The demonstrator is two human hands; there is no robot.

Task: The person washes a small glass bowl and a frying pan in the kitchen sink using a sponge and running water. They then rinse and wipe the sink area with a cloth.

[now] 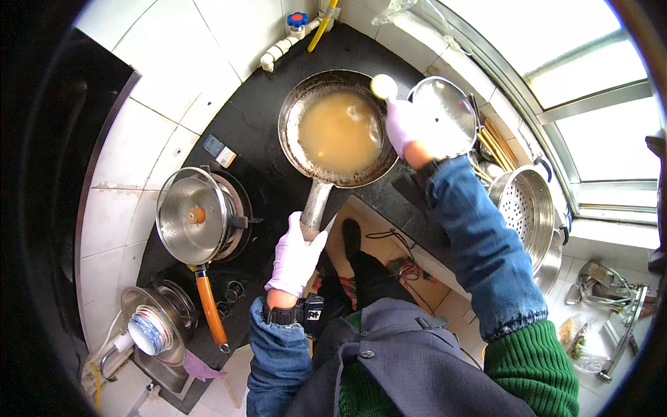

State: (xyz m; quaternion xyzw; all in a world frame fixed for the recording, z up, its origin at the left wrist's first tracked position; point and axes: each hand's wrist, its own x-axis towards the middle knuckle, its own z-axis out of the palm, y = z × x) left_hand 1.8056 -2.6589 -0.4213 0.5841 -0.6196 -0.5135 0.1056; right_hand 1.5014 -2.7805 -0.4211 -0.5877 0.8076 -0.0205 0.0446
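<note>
A wok (288,149) with cloudy tan liquid (340,132) in it stands on the black counter. Its metal handle (317,203) points toward me, and my left hand (295,257), in a pale lilac glove, is wrapped round the handle's end. Over the wok's right rim reaches my right hand (404,128), gloved the same way. A pale yellow, round thing (383,87) shows at its fingertips, pinched there; its kind is unclear. Just right of that hand is a shiny round lid (445,115), partly covered by my arm.
Left on the stove sits a glass-lidded pan (191,212) with an orange handle (210,309). A small blue-and-white box (219,151) lies behind it. Stacked bowls (149,330) stand lower left. A steamer pot (524,212) and chopsticks (497,146) are at right, beneath the window.
</note>
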